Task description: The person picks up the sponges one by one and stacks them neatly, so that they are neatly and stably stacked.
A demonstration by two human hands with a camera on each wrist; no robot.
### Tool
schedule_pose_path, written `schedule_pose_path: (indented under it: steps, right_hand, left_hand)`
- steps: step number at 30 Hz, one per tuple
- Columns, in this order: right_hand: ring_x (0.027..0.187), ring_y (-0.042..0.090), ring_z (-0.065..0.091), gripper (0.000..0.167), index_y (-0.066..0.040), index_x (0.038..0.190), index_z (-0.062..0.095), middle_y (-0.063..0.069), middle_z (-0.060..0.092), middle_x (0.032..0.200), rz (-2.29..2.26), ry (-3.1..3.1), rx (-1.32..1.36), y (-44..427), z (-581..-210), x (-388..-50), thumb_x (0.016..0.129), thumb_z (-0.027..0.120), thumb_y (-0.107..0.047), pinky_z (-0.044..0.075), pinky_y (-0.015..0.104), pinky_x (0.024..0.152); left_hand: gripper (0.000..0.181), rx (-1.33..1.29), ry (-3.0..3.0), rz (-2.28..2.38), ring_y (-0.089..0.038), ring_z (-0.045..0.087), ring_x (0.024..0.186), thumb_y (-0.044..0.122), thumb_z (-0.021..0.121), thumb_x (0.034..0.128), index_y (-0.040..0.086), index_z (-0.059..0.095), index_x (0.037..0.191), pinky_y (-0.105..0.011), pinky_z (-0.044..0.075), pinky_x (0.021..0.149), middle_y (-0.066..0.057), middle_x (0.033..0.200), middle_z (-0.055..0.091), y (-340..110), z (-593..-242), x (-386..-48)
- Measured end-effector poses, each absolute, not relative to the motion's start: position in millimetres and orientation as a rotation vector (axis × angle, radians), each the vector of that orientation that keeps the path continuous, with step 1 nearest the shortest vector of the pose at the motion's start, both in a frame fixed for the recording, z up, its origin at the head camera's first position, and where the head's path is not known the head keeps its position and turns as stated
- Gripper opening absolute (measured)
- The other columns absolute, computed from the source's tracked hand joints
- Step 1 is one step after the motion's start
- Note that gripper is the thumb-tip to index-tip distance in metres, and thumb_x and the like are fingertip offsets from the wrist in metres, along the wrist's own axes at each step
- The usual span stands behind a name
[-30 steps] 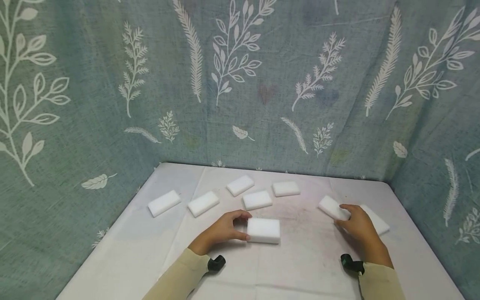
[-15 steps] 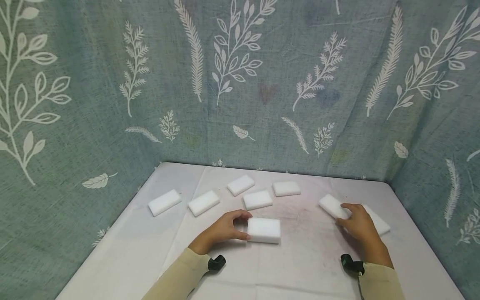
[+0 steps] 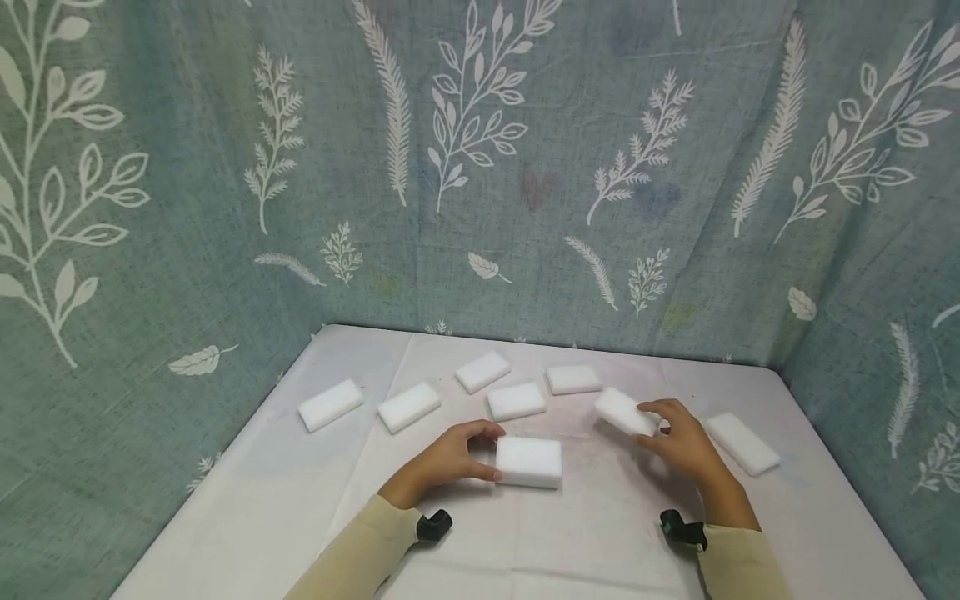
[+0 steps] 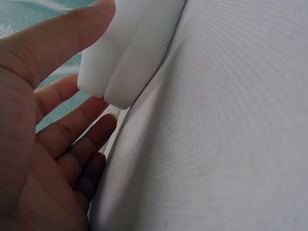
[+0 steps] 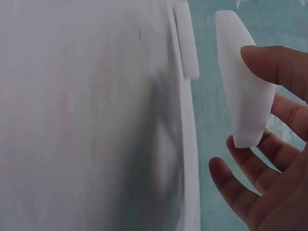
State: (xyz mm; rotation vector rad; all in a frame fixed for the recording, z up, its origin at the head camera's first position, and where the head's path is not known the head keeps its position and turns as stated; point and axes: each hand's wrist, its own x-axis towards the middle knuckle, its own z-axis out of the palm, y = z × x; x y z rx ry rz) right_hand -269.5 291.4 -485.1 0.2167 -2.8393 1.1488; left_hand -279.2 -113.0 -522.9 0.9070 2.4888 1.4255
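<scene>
Two white melamine sponges (image 3: 528,454) lie stacked flat near the middle of the table; the seam between them shows in the left wrist view. My left hand (image 3: 450,458) pinches the left end of the upper sponge (image 4: 96,67), thumb on the near side and index finger on the far side. Farther right, my right hand (image 3: 686,446) holds another white sponge (image 3: 622,410) between thumb and fingers. That sponge (image 5: 243,82) is tilted and raised off the table, a gap and shadow showing beneath it.
More white sponges lie about the white cloth-covered table (image 3: 600,533): one at the far left (image 3: 330,405), several in the back middle, including a sponge (image 3: 573,379) beyond the stack, and one (image 3: 742,442) at the right. Patterned blue-green curtains (image 3: 480,250) enclose the table.
My right hand has lifted its sponge off the table and carried it left toward the stack, uncovering the sponge at the right. The left hand stays on the stack.
</scene>
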Motion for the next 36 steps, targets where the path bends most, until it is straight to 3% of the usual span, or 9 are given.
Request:
schedule_pose_path:
  steps: [8, 24, 31, 36]
  right_hand:
    - [0.121, 0.034, 0.048, 0.053, -0.005, 0.127, 0.061, 0.013, 0.050, 0.130, 1.181, -2.819, 0.329, 270, -486, -273, 0.079, 0.081, -0.013, 0.048, 0.050, 0.094]
    - [0.117, 0.029, 0.053, 0.048, -0.012, 0.116, 0.067, 0.004, 0.059, 0.123, 1.199, -2.766, 0.604, 232, -481, -264, 0.072, 0.087, -0.011, 0.050, 0.047, 0.090]
    - [0.118, 0.028, 0.053, 0.047, -0.014, 0.115, 0.067, 0.002, 0.059, 0.124, 1.190, -2.776, 0.641, 224, -480, -260, 0.072, 0.087, -0.013, 0.049, 0.048, 0.091]
    - [0.118, 0.026, 0.053, 0.048, -0.015, 0.115, 0.067, 0.001, 0.059, 0.124, 1.188, -2.763, 0.657, 221, -475, -260, 0.071, 0.087, -0.011, 0.049, 0.049, 0.092]
  left_hand:
    - [0.063, 0.874, 2.487, 1.417, -0.016, 0.055, 0.107, 0.032, 0.091, 0.0668, 0.018, 0.063, 0.121, -0.036, 0.042, 0.097, 0.009, 0.110, 0.061, -111, -526, -278]
    - [0.062, 0.878, 2.479, 1.435, -0.017, 0.056, 0.107, 0.030, 0.091, 0.0673, 0.017, 0.063, 0.121, -0.036, 0.043, 0.096, 0.010, 0.109, 0.061, -112, -522, -277]
    - [0.077, 0.867, 2.508, 1.383, -0.016, 0.054, 0.112, 0.030, 0.091, 0.0660, 0.011, 0.057, 0.132, -0.038, 0.039, 0.101, 0.008, 0.114, 0.060, -112, -521, -275]
    - [0.079, 0.875, 2.515, 1.325, -0.013, 0.053, 0.114, 0.030, 0.092, 0.0651, 0.015, 0.055, 0.133, -0.035, 0.039, 0.101, 0.007, 0.118, 0.059, -111, -519, -276]
